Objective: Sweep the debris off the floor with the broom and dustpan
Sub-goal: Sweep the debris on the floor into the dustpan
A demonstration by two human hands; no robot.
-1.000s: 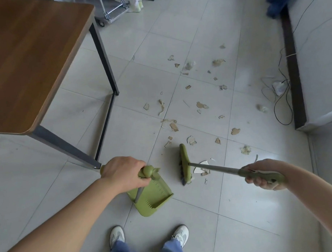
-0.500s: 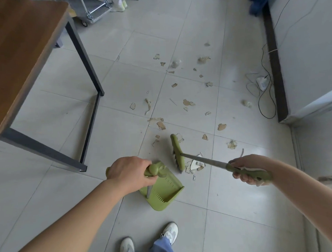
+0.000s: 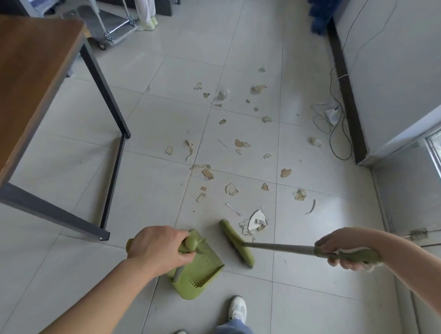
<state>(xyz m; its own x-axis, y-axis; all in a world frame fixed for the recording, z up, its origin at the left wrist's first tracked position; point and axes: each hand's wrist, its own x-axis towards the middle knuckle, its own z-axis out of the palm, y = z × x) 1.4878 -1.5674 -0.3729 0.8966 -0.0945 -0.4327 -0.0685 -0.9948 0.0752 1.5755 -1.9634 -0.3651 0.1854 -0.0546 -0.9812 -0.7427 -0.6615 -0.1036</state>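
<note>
While left hand (image 3: 157,246) gripped dustpan (image 3: 200,275) handle and right hand (image 3: 342,250) clutched broom (image 3: 238,246), best stroke seemed short, low: drag nearest debris (image 3: 256,219) into pan, lip flat on floor (image 3: 319,300).

Pale tiled floor (image 3: 65,184); torn cardboard scraps (image 3: 241,143) scattered mid-floor; green dustpan (image 3: 198,280) and broom (image 3: 237,243) touching tiles; white adapter (image 3: 332,116) near wall.

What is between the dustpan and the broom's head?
Only bare floor tile, seen in the head view, lies between the dustpan and the broom head. The white scraps sit beyond it.
</note>
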